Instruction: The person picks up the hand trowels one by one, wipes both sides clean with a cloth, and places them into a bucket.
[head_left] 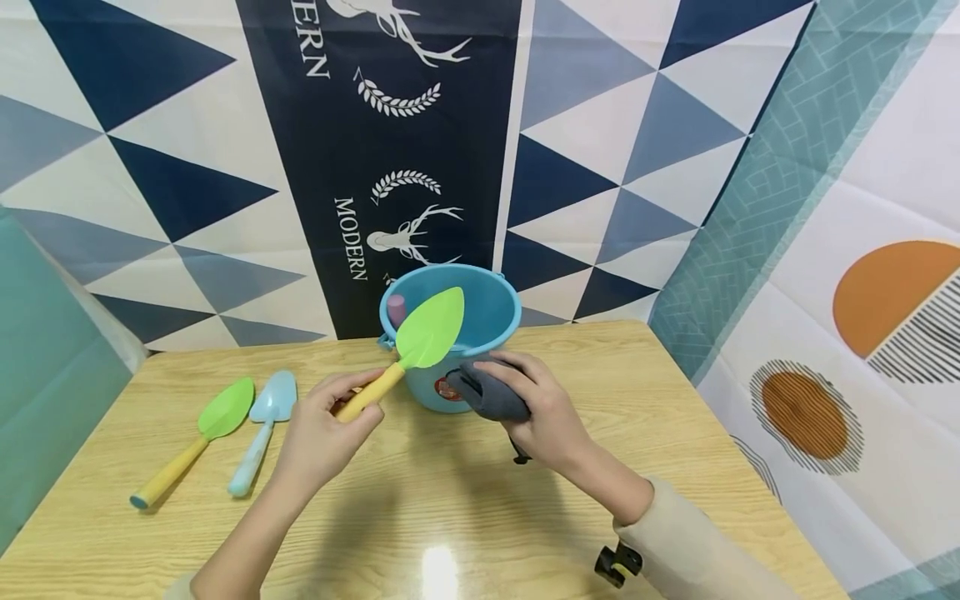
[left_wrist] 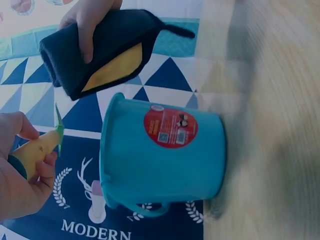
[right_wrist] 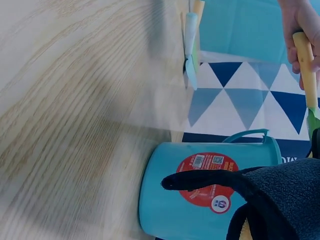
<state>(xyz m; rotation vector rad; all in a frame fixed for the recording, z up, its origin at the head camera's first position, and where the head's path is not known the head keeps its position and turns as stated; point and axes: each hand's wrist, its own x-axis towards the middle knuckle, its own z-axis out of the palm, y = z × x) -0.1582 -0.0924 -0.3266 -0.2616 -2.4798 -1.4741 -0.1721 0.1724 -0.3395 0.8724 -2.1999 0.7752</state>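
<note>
My left hand (head_left: pixel 322 429) grips the yellow handle of a toy trowel (head_left: pixel 433 327), its green blade raised over the near rim of a blue bucket (head_left: pixel 424 390). In my right hand (head_left: pixel 551 417) I hold a folded dark grey cloth (head_left: pixel 487 395) in front of the bucket's right side. The left wrist view shows a yellow patch on the cloth (left_wrist: pixel 95 55) and a dark strap hanging from it. The bucket stands upright on the table, a red round label (left_wrist: pixel 171 126) on its wall. A pinkish-purple piece (head_left: pixel 396 310) shows inside; the rest of its contents is hidden.
To the left on the wooden table (head_left: pixel 600 367) lie a second green trowel (head_left: pixel 227 408) with a yellow handle and a light blue trowel (head_left: pixel 275 398). Patterned cloth (head_left: pixel 570 125) hangs behind the table and along its right side.
</note>
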